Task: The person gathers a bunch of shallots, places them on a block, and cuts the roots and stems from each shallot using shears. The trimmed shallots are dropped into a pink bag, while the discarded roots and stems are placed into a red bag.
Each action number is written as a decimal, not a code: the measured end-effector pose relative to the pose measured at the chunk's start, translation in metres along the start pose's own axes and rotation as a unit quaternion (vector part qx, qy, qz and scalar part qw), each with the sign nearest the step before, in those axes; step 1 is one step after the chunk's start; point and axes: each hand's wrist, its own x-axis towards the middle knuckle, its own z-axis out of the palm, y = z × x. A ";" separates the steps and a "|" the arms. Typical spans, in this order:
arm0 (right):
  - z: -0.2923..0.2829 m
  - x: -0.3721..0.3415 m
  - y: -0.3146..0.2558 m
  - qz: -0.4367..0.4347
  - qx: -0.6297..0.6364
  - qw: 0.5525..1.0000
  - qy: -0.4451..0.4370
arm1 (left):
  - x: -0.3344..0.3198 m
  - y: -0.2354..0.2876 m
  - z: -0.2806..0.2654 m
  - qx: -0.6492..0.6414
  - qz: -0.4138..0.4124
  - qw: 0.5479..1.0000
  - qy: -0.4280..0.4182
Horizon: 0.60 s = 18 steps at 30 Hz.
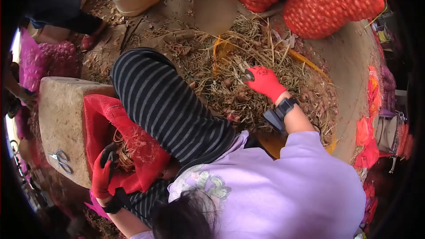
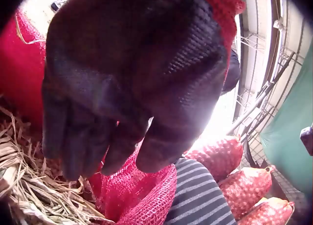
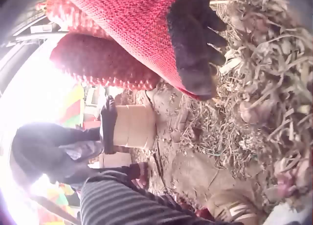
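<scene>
left hand (image 1: 104, 171) at red sack rim (image 1: 102, 102); right hand (image 1: 265, 82) at dry stalks (image 1: 253, 44)

You're in a produce sorting or packing shed, roofed, ground level. Tells: net sacks (image 1: 334, 4) stuffed with small reddish bulbs, upper right of the head view; pink net sacks (image 1: 62, 59), left edge; a heap of dry stalks and loose bulbs (image 1: 239, 102) near centre; floor (image 1: 106, 64) littered with scraps; metal framework (image 2: 264, 95) and green sheeting (image 2: 288, 117) at right in your left wrist view
</scene>
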 end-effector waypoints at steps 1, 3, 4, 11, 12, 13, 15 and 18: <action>0.002 0.012 0.002 0.034 -0.030 0.999 0.010 | -0.001 -0.004 -0.003 0.011 0.018 1.000 0.005; 0.002 0.036 0.005 0.101 -0.093 0.990 0.036 | -0.006 -0.013 -0.009 -0.004 -0.006 1.000 0.025; 0.017 0.049 0.006 0.136 -0.106 0.985 0.023 | -0.008 -0.018 -0.010 -0.014 -0.018 0.999 0.034; 0.050 0.055 -0.024 0.082 -0.175 0.981 -0.008 | -0.020 -0.036 -0.005 -0.027 0.009 0.999 0.040; 0.036 0.049 -0.026 0.073 -0.152 0.986 -0.016 | -0.020 -0.040 -0.005 -0.007 0.007 0.999 0.040; 0.029 0.046 -0.023 0.084 -0.109 0.990 -0.005 | -0.019 -0.043 -0.004 0.013 0.004 0.999 0.039; 0.018 0.042 -0.011 0.103 -0.023 0.994 0.014 | -0.019 -0.057 -0.010 0.031 -0.005 0.998 0.056; 0.007 0.024 0.013 0.119 0.079 0.984 0.106 | -0.026 -0.049 -0.013 -0.018 -0.044 0.997 0.060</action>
